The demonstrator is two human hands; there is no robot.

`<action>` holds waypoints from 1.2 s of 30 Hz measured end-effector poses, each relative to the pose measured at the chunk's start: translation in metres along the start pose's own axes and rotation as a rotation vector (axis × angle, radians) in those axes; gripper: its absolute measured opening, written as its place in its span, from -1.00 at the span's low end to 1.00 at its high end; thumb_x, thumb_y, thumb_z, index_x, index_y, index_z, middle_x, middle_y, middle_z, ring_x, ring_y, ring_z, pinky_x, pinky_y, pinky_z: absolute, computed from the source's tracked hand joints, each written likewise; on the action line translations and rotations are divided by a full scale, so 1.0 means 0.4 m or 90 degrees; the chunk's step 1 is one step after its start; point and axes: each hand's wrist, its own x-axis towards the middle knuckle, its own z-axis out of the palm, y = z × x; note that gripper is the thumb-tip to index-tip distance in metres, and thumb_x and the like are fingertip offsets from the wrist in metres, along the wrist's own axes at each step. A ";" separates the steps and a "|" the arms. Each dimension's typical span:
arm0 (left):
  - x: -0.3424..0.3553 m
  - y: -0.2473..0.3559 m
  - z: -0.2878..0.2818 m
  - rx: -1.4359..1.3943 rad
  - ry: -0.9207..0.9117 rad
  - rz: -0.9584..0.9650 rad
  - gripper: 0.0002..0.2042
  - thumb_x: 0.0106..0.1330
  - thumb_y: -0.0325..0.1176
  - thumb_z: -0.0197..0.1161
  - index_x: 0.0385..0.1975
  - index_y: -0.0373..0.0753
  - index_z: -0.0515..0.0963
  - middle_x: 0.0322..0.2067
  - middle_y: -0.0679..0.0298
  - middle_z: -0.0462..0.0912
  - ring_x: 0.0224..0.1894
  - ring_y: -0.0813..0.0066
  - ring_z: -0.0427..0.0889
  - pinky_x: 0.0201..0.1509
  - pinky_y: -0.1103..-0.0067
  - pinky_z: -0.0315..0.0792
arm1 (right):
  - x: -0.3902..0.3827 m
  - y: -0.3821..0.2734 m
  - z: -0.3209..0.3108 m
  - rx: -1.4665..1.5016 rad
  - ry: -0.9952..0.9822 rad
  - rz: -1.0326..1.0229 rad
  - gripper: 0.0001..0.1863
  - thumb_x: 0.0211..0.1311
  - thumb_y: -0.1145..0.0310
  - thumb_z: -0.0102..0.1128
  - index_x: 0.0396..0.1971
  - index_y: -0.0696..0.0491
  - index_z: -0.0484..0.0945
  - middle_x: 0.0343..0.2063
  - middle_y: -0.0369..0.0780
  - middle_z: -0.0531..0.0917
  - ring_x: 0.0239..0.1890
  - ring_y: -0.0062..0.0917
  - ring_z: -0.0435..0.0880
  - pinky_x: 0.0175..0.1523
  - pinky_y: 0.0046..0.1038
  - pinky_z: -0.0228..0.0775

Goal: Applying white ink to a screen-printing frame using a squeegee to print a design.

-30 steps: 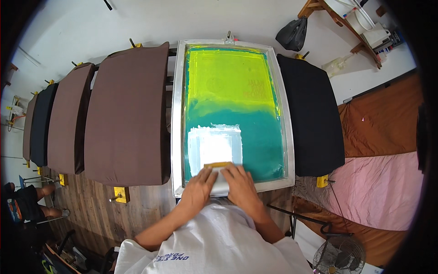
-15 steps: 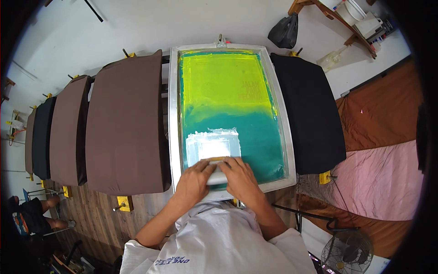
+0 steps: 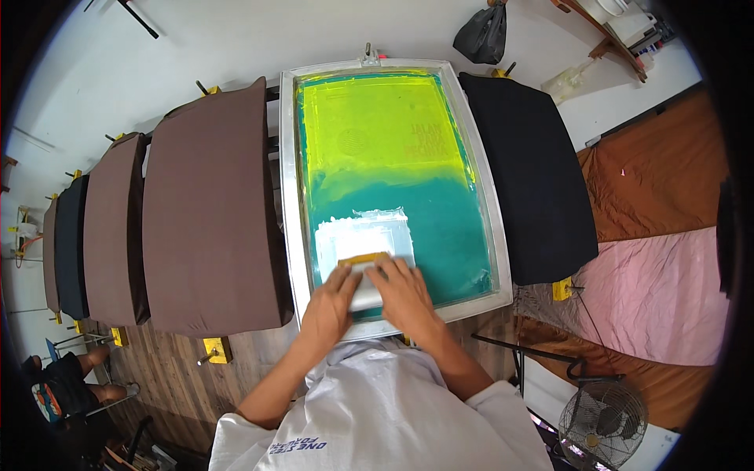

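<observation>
from my end, i have both forearms angling up from the lower edge, elbows out and wrists drawn inward, backs of the hands uppermost. the left hand (image 3: 328, 304) and the right hand (image 3: 404, 298) lie side by side with a narrow gap between them, fingers bent over the squeegee (image 3: 366, 293) and gripping it from either end; i can't tell how the undersides of the fingers sit.

i count one squeegee, its long axis running crosswise, left to right, with the right end slightly farther from the wearer. its yellow edge points toward the far end of the screen frame (image 3: 290, 196). it sits on the near part of the mesh, left of the middle, against the white ink (image 3: 334, 238). there is one screen frame, silver, its long axis running away from the wearer, with yellow-green ink (image 3: 369, 125) over its far half.

beside it i count five cloth-covered boards: three brown boards (image 3: 212, 204) and one dark board (image 3: 72, 245) to the left, one black board (image 3: 530, 180) to the right. i also have one fan (image 3: 603, 424) and one black bag (image 3: 481, 35).
</observation>
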 end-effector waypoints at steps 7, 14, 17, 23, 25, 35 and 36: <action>-0.123 0.073 -0.001 0.063 -0.113 0.005 -0.27 -0.10 -0.68 0.30 0.24 -0.38 0.37 0.26 -0.17 0.39 0.31 -0.08 0.42 0.30 0.25 0.41 | -0.134 -0.056 -0.022 0.025 -0.054 0.008 -0.57 0.05 0.62 0.08 0.01 0.13 0.52 0.07 -0.05 0.49 0.23 -0.18 0.40 0.11 -0.14 0.25; 0.037 0.041 -0.056 -0.044 -0.034 -0.001 -0.37 -0.14 -0.71 0.20 0.11 -0.34 0.50 0.15 -0.09 0.53 0.02 -0.12 0.62 0.11 0.27 0.56 | 0.004 0.011 -0.056 -0.022 -0.020 0.011 -0.60 0.03 0.60 0.13 -0.07 0.00 0.60 -0.09 -0.19 0.58 0.07 -0.29 0.50 0.05 -0.17 0.25; 0.121 0.003 -0.052 -0.048 0.057 0.031 -0.47 -0.09 -0.74 0.15 0.01 -0.37 0.54 0.03 -0.08 0.59 -0.03 -0.13 0.62 0.07 0.25 0.54 | 0.086 0.034 -0.072 -0.045 0.027 0.007 -0.55 -0.03 0.64 0.18 -0.06 0.00 0.60 -0.10 -0.21 0.59 0.01 -0.28 0.52 0.03 -0.19 0.28; 0.057 -0.004 0.011 -0.024 0.050 0.046 -0.42 -0.13 -0.74 0.21 0.05 -0.40 0.49 0.13 -0.16 0.50 0.10 -0.13 0.56 0.14 0.26 0.51 | 0.024 0.032 -0.029 0.007 -0.015 0.037 -0.40 -0.14 0.70 0.15 0.04 0.04 0.54 0.06 -0.15 0.53 0.12 -0.21 0.46 0.10 -0.20 0.31; -0.003 0.017 0.032 -0.018 0.040 0.056 -0.39 -0.12 -0.74 0.21 0.11 -0.41 0.45 0.17 -0.18 0.46 0.21 -0.13 0.48 0.22 0.26 0.45 | -0.040 0.005 -0.018 0.014 -0.021 0.050 -0.35 -0.20 0.72 0.18 0.06 0.04 0.52 0.12 -0.15 0.47 0.16 -0.22 0.42 0.13 -0.21 0.30; -0.087 0.078 -0.003 0.000 -0.067 0.024 -0.36 -0.11 -0.68 0.25 0.14 -0.42 0.45 0.19 -0.15 0.47 0.23 -0.09 0.48 0.30 0.25 0.41 | -0.120 -0.055 -0.075 0.023 -0.097 0.036 -0.35 -0.20 0.67 0.19 0.08 0.08 0.51 0.12 -0.12 0.50 0.20 -0.21 0.42 0.13 -0.19 0.29; -0.068 0.072 -0.013 -0.003 -0.052 0.031 -0.37 -0.12 -0.68 0.24 0.13 -0.41 0.46 0.17 -0.14 0.48 0.21 -0.09 0.50 0.27 0.26 0.43 | -0.102 -0.050 -0.080 0.018 -0.092 0.034 -0.35 -0.20 0.67 0.19 0.08 0.08 0.51 0.12 -0.12 0.50 0.20 -0.21 0.42 0.13 -0.19 0.29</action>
